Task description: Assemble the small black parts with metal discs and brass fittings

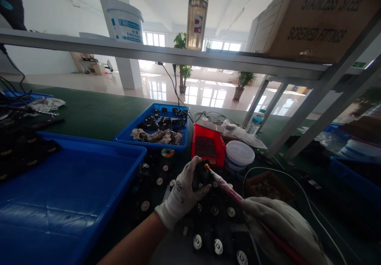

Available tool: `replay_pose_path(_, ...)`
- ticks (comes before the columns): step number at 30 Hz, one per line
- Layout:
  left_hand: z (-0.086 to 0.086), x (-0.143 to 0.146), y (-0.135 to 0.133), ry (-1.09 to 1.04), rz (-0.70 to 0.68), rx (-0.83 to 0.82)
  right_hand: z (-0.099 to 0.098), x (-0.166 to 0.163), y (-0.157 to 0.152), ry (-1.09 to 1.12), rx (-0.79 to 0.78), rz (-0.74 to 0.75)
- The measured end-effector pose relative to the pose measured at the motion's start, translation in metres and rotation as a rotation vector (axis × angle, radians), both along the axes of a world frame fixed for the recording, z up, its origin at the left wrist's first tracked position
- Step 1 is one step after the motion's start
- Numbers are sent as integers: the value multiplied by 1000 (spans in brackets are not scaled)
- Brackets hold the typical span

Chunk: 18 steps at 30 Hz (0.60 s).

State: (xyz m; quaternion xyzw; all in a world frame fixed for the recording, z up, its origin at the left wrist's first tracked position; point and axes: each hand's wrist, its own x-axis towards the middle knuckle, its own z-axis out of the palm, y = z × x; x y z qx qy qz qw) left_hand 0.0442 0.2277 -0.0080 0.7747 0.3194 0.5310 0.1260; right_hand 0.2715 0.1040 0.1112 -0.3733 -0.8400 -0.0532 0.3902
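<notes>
My left hand (182, 189), in a white glove, is closed round a small black part (201, 174) and holds it up over the bench. In my right hand (282, 223), also gloved, is a slim red stick tool (228, 188) with whitish wrapping and an orange tip. That tip is at the black part; whether it touches cannot be made out. Below and around my hands stand several black parts with silvery round ends (218, 246). Just beyond my left hand is a red bin (222, 146) of small dark pieces.
A large blue tray (135, 153) lies left, with black parts at its far end. Another blue tray (119, 138) behind holds black parts and a crumpled cloth. Right of the red bin are a lidded white tub (239, 153), a brown box (264, 185) and a white cable (306, 201). A shelf (166, 52) crosses above.
</notes>
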Motion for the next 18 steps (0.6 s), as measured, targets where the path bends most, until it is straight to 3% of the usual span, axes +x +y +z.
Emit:
replay_pose_path(4, 3, 0, -1, 16, 5, 15, -11, -5, 12, -140, 181, -30)
replay_pose_path(10, 2, -1, -1, 42, 15, 54, -24, -6, 17, -113, 139, -79)
replay_pose_path(15, 2, -3, -1, 71, 1, 98, -5, -2, 20, -63, -69, 16)
replay_pose_path(18, 4, -3, 0, 63, -5, 124, 6, -2, 18, 150, -279, -87)
